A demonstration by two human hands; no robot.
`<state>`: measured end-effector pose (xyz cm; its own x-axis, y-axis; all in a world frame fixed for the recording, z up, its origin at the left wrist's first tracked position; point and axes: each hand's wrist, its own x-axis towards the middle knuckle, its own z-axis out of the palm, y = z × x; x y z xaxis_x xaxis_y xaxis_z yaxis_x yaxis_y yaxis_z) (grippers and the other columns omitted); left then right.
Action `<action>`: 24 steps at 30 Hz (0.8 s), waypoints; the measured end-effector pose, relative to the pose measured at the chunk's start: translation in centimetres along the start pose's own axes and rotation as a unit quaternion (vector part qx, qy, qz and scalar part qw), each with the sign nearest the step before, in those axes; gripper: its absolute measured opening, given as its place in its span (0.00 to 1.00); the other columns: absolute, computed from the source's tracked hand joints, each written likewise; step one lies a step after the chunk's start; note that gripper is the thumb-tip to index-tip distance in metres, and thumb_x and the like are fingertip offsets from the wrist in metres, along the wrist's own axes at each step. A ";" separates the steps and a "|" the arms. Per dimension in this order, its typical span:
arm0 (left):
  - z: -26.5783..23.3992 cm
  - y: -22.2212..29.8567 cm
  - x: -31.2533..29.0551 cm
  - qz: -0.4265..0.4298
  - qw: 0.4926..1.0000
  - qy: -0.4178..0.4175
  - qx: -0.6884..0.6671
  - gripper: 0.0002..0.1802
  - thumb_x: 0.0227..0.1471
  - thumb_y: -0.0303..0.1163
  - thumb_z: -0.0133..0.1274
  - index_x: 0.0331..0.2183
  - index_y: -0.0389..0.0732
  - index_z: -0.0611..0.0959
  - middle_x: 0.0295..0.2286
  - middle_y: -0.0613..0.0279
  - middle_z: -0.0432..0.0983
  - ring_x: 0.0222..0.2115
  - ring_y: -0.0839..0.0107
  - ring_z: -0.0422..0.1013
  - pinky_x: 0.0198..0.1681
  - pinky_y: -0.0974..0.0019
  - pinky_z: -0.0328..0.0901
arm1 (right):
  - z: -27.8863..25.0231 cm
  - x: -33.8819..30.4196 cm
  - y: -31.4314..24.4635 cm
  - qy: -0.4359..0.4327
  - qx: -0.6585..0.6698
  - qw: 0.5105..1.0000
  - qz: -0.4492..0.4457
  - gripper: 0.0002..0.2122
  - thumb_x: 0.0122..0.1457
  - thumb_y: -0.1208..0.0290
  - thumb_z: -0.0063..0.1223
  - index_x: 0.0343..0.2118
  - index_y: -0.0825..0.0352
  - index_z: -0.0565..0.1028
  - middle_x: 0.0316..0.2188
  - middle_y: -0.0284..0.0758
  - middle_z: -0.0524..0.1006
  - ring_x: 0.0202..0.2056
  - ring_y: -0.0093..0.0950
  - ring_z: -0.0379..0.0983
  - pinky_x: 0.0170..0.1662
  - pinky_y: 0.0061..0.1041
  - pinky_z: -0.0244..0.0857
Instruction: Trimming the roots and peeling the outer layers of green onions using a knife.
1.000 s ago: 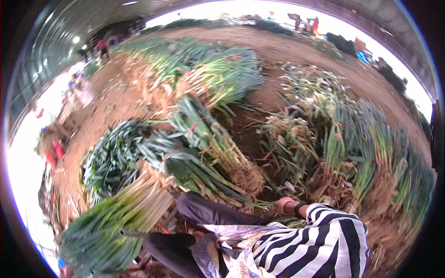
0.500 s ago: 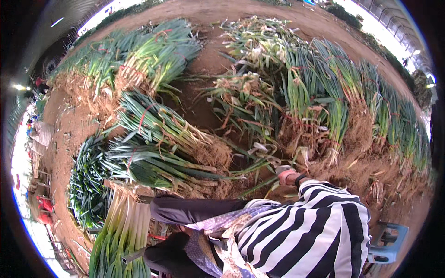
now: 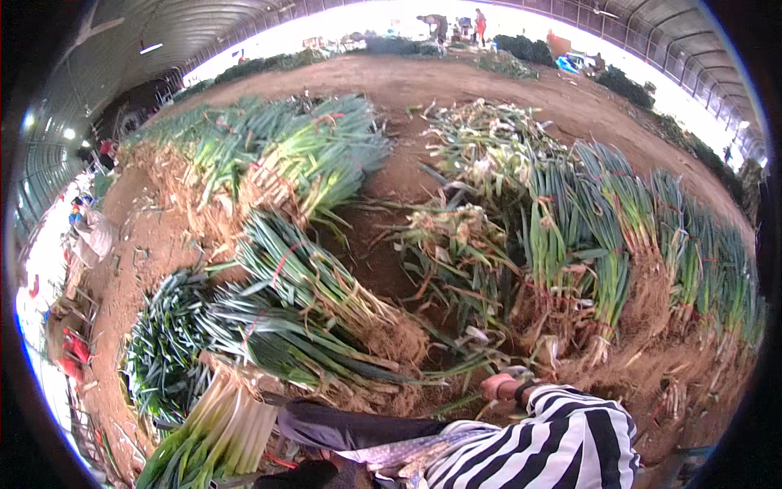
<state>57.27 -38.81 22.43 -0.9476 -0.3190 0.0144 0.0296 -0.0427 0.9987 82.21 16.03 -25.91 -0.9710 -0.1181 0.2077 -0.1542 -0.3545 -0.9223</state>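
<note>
My right hand (image 3: 498,386), in a striped sleeve (image 3: 562,432) with a dark band at the wrist, is low over the dirt right of centre. Its fingers look curled; what they hold, if anything, is too small to make out. Loose green leaves and pale scraps (image 3: 481,359) lie beside it. To its left rest two bundles of long green onions with roots on, one nearer (image 3: 301,342) and one farther (image 3: 326,281), each tied with red. Peeled green onions (image 3: 240,416) with clean white stalks lie by my dark-trousered leg (image 3: 350,428). My left hand is out of view.
Tied onion bundles stand in a row on the right (image 3: 627,204) and in a group at far left (image 3: 309,163). Discarded leaves (image 3: 456,244) are heaped between them. Dark green tops (image 3: 167,338) sit at left. Distant people (image 3: 480,26) are at the far end.
The view has tilted up, so the far end of the shed shows and things sit lower. My right hand stays near the same leaves. The blue stool has mostly left the view.
</note>
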 end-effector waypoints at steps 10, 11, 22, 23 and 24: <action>3.7 0.4 4.9 0.420 0.870 -0.108 0.235 0.22 0.50 0.22 0.44 0.50 0.34 0.67 0.36 0.59 0.71 0.32 0.76 0.66 0.31 0.73 0.64 | -0.1 1.1 -6.6 -0.037 -0.539 0.774 0.329 0.10 0.47 0.61 0.49 0.25 0.61 0.76 0.23 0.35 0.75 0.27 0.32 0.72 0.27 0.30 0.64; 5.0 1.2 4.2 0.351 0.911 -0.146 0.163 0.26 0.46 0.24 0.50 0.49 0.34 0.67 0.40 0.59 0.69 0.33 0.75 0.66 0.33 0.74 0.64 | 1.6 4.4 -6.2 -0.001 -0.532 0.610 0.587 0.13 0.47 0.58 0.48 0.27 0.63 0.76 0.23 0.36 0.75 0.27 0.33 0.73 0.28 0.31 0.65; 16.6 13.0 -2.7 0.430 0.893 -0.129 -0.004 0.43 0.37 0.52 0.59 0.49 0.32 0.67 0.32 0.60 0.70 0.32 0.72 0.65 0.36 0.70 0.59 | 3.7 4.7 -8.5 -0.037 -0.584 0.610 0.534 0.13 0.46 0.58 0.48 0.24 0.63 0.75 0.16 0.33 0.73 0.19 0.30 0.72 0.22 0.29 0.64; 14.9 14.8 -3.9 0.437 0.894 -0.098 0.012 0.43 0.37 0.52 0.59 0.49 0.32 0.67 0.32 0.60 0.70 0.32 0.72 0.65 0.36 0.70 0.59 | 7.4 9.9 -12.0 -0.066 -0.533 0.574 0.618 0.13 0.46 0.58 0.47 0.24 0.63 0.76 0.18 0.34 0.74 0.21 0.31 0.73 0.23 0.29 0.65; 14.9 16.0 -4.1 0.454 0.886 -0.094 0.027 0.43 0.37 0.53 0.59 0.49 0.32 0.67 0.32 0.60 0.70 0.32 0.72 0.65 0.36 0.70 0.59 | 4.0 6.5 -8.5 -0.136 -0.651 0.538 0.518 0.13 0.47 0.58 0.46 0.26 0.62 0.76 0.24 0.33 0.77 0.26 0.30 0.74 0.26 0.29 0.66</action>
<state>56.84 -24.06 39.05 -0.5778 -0.0353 0.8154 0.7959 0.1967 0.5726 77.92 14.54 -15.41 -0.6243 0.1791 -0.7604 0.2747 0.9615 0.0009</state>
